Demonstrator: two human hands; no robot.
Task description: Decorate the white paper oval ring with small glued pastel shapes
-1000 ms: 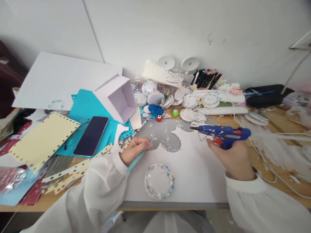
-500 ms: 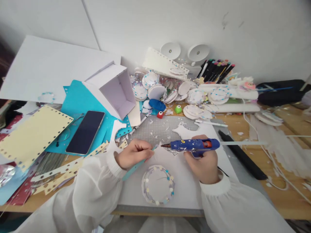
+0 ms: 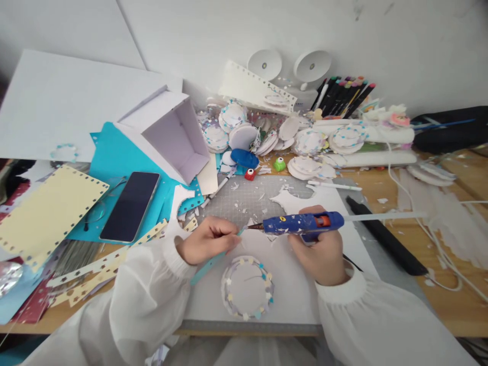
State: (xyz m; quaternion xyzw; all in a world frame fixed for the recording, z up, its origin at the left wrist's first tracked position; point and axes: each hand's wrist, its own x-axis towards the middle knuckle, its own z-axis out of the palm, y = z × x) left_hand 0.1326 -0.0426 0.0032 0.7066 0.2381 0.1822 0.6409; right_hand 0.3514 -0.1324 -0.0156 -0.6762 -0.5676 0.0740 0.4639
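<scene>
My left hand [image 3: 209, 240] pinches a teal strip [image 3: 208, 269], which slants down to the left from its fingers. Wrapped round the handle of a blue glue gun [image 3: 293, 223] is my right hand [image 3: 320, 254]. The gun's dark nozzle points left, close to the upper end of the strip; whether they touch, I cannot tell. A long white glue stick [image 3: 381, 216] sticks out of its back. Below the hands, a round white disc [image 3: 247, 287] edged with small blue, cream and lilac pieces lies on white paper [image 3: 293, 305].
At the left are a phone [image 3: 130, 207], yellow punched paper [image 3: 53, 208] and an open white box [image 3: 173, 137]. Decorated discs [image 3: 309, 141] are heaped at the back beside markers [image 3: 343, 96]. A black bar [image 3: 385, 236] and a white cable [image 3: 450, 267] lie right.
The glue gun's nozzle has moved slightly left, nearer the teal strip. The whole view has shifted a little. Both hands keep their holds.
</scene>
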